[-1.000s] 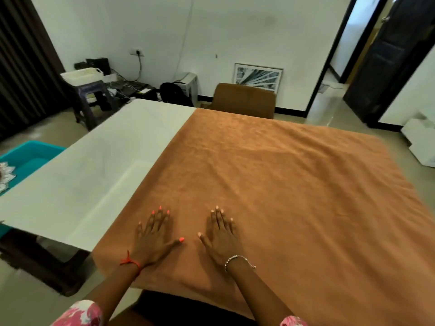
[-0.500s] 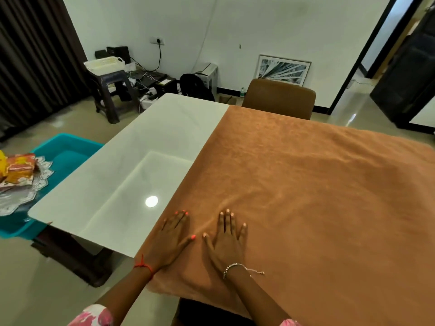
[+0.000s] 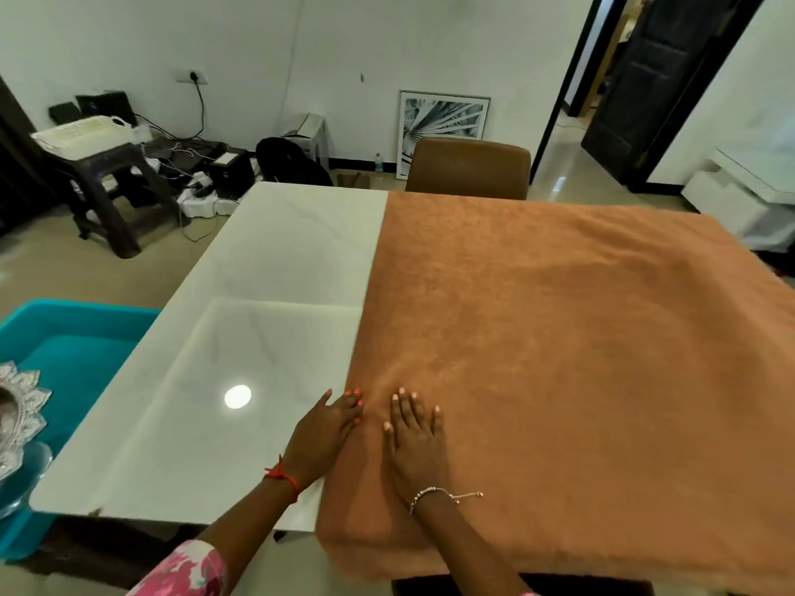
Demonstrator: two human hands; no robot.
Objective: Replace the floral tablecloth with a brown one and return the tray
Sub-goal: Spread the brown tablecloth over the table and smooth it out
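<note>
Brown tablecloth (image 3: 559,337) covering right part of white surface (image 3: 258,294), left hand (image 3: 322,432) and right hand (image 3: 415,440) pressed flat, fingers straight, near its left edge

White wall (image 3: 387,36) at twelve o'clock, a framed leaf print (image 3: 443,122) leaning at its foot behind a brown chair (image 3: 469,165); dark stool (image 3: 107,191) bearing a white basket (image 3: 81,131) at ten; open dark door (image 3: 658,79) at one; glossy beige floor (image 3: 86,268); a round glare (image 3: 237,396) on the white bench (image 3: 266,260)

The uncovered left half of the glossy white tabletop (image 3: 241,337) offers open passage beside the flat brown fabric tablecloth (image 3: 559,359). A brown padded chair (image 3: 469,165) blocks the far edge; a teal plastic tub (image 3: 77,333) crowds the left end.
</note>
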